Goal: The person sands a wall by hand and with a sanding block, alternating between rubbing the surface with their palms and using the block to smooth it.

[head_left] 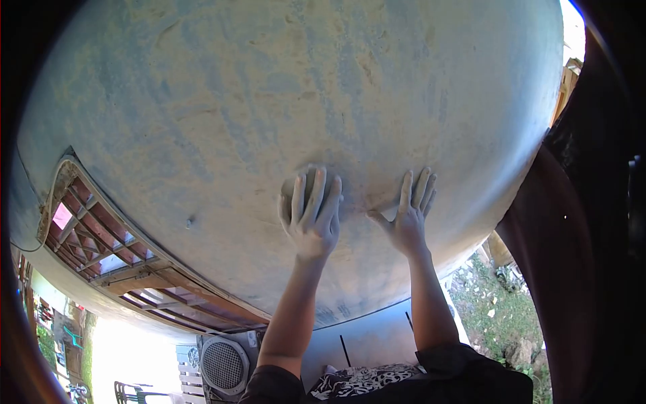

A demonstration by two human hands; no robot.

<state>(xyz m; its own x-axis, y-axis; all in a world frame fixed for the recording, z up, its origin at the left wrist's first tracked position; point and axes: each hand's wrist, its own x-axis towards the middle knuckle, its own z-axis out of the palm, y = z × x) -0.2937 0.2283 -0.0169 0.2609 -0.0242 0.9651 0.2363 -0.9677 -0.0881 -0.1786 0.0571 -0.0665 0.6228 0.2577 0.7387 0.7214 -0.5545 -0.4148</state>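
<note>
Both arms reach forward and up from the lower edge of the view, forearms bare, black sleeves (272, 385) pushed back near the elbows. Left hand (313, 214), coated in grey dust, back facing the camera, fingers pointing up and somewhat spread, laid over the surface. Dark grey rounded patch shows between and beside its fingers; pad or shadow, cannot tell, so cannot tell if this hand grips anything. Right hand (408, 219) lies flat, thumb out toward the left hand, fingers extended and slightly fanned, grasping nothing. Hands apart, side by side, narrow gap between them.

Big, domed, pale grey-blue panel with tan dusty smears (269, 121) sits in front of and under both hands, fills most of the view, extends well past the fingertips. Hands are on its lower middle part. Small grey knob (190, 221) on the panel, left of the left hand. Long curved opening with reddish-brown ribs (101, 229) along the panel's left side, well apart from the hands.

Below: round grey mesh-fronted disc (223, 365) left of the left forearm; black-and-white patterned cloth (367, 380) between the arms. Grassy, stony ground (494, 303) to the right.
</note>
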